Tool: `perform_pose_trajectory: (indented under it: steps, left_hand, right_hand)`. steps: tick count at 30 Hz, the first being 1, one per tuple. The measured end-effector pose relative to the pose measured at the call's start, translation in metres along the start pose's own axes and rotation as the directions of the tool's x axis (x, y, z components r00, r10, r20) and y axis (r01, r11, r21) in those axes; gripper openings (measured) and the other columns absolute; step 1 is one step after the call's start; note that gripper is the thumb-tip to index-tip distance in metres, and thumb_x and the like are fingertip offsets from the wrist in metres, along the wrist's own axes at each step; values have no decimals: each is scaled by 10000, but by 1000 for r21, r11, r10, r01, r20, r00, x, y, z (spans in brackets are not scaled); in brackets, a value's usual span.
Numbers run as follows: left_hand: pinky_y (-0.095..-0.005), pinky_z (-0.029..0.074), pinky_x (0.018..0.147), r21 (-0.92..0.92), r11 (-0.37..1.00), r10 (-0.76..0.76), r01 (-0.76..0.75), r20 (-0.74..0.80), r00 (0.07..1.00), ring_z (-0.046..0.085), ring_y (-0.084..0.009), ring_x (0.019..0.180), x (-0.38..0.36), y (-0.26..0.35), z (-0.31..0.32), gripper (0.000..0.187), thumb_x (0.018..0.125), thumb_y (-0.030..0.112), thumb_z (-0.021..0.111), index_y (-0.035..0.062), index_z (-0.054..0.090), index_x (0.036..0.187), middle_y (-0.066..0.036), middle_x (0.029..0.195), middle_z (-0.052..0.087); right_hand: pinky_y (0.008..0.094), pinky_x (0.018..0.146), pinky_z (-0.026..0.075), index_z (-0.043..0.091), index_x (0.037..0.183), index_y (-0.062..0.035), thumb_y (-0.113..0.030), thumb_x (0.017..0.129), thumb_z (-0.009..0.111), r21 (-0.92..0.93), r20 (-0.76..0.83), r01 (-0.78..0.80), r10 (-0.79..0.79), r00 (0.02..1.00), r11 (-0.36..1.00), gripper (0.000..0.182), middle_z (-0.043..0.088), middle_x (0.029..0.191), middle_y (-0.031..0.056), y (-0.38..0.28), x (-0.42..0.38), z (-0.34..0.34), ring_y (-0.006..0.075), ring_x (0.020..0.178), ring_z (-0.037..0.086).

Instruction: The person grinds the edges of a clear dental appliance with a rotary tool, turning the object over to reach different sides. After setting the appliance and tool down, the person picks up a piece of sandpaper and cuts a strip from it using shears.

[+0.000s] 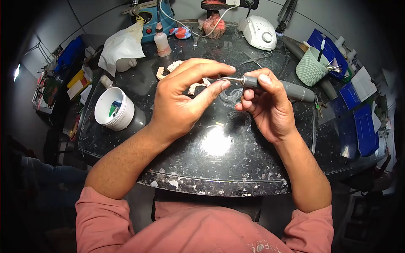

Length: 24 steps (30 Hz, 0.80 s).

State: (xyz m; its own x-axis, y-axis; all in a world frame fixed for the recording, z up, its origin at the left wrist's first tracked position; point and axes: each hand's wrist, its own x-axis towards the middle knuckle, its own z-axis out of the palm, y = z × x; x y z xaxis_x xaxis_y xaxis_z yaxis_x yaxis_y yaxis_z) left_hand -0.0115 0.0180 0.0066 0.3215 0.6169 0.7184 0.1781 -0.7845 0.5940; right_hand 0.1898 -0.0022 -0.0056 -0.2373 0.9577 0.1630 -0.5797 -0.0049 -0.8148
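My right hand (272, 99) is closed around a dark grey rotary handpiece (291, 89), its nose pointing left. A thin metal bur (233, 79) sticks out of the nose. My left hand (181, 95) meets it from the left, thumb and fingers curled about the bur's outer end, the index finger arched above it. The exact contact is partly hidden. Behind my left hand lie pinkish-beige dental model pieces (195, 87), partly covered by the fingers.
A white tub (110, 114) holding small blue and green items stands left. Farther back are a dropper bottle (162, 44), scissors (258, 57) and a white control box (259, 33). At right are a pale green woven cup (310, 69) of tools and keys (319, 110).
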Motion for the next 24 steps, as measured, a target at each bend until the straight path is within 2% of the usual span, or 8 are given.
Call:
perform_pose_trajectory:
  steps: [4, 7, 17, 18, 19, 20, 21, 24]
  left_hand:
    - [-246, 475, 805, -288, 904, -289, 316, 132, 948, 608, -107, 913, -4, -12, -1, 206, 871, 24, 659, -4, 669, 1075, -65, 1028, 663]
    - [-244, 477, 797, -543, 764, -390, 348, 40, 920, 613, -106, 931, -3, -5, 8, 235, 886, 46, 642, -8, 655, 1114, -78, 1049, 666]
    - [-221, 450, 785, -584, 649, -455, 487, 215, 864, 623, -113, 916, -3, -7, 2, 242, 953, 176, 555, -9, 651, 1076, -69, 975, 657]
    - [-213, 443, 779, -603, 617, -481, 506, 220, 849, 617, -102, 896, -3, -7, 2, 224, 954, 177, 556, -1, 654, 1048, -61, 953, 652]
    - [-213, 443, 779, -603, 622, -476, 500, 216, 853, 617, -102, 896, -3, -9, 3, 224, 954, 177, 556, -1, 654, 1048, -61, 953, 652]
    - [-213, 443, 781, -626, 588, -486, 512, 233, 842, 608, -95, 879, -3, -10, 3, 209, 952, 179, 561, 4, 651, 1024, -55, 943, 649]
    - [-212, 442, 782, -648, 553, -496, 524, 250, 832, 600, -88, 862, -4, -10, 3, 196, 949, 180, 566, 10, 649, 1001, -50, 932, 646]
    - [-209, 414, 748, -654, 603, -444, 456, 200, 874, 584, -79, 845, 1, 2, 1, 172, 946, 172, 568, 25, 654, 965, -37, 909, 652]
  right_hand:
    - [359, 724, 605, 558, 1056, -4, -255, 933, 574, 8, -6, 31, -31, 1000, 999, 280, 615, 810, 90, -1, 1, -1, 159, 723, 650]
    - [360, 733, 605, 557, 1064, -4, -246, 935, 573, 17, -26, 47, -46, 999, 999, 275, 619, 818, 90, -1, 2, -2, 156, 744, 653]
    - [341, 779, 589, 558, 1080, 2, -173, 919, 604, -37, -9, 103, -104, 995, 994, 242, 632, 895, 107, 4, 0, 4, 172, 828, 663]
    - [321, 772, 577, 574, 1080, 5, -137, 904, 623, -228, 16, 227, -229, 973, 947, 232, 638, 922, 107, 6, -1, 7, 172, 839, 662]
    - [302, 765, 566, 590, 1081, 8, -100, 888, 641, -406, 68, 343, -346, 936, 847, 227, 644, 950, 107, 7, -2, 8, 171, 849, 661]
    - [283, 736, 547, 642, 1045, 5, -23, 819, 695, -743, 289, 511, -481, 828, 433, 234, 657, 940, 97, -2, -8, 12, 185, 814, 659]
    - [293, 709, 547, 680, 1002, -16, 1, 739, 744, -722, 551, 692, -584, 596, 25, 271, 652, 888, 82, 3, 0, 10, 202, 761, 650]
    - [346, 758, 577, 688, 967, -70, -35, 692, 774, -615, 748, 719, -529, 401, -323, 291, 631, 846, 56, -6, 2, 6, 203, 743, 648]
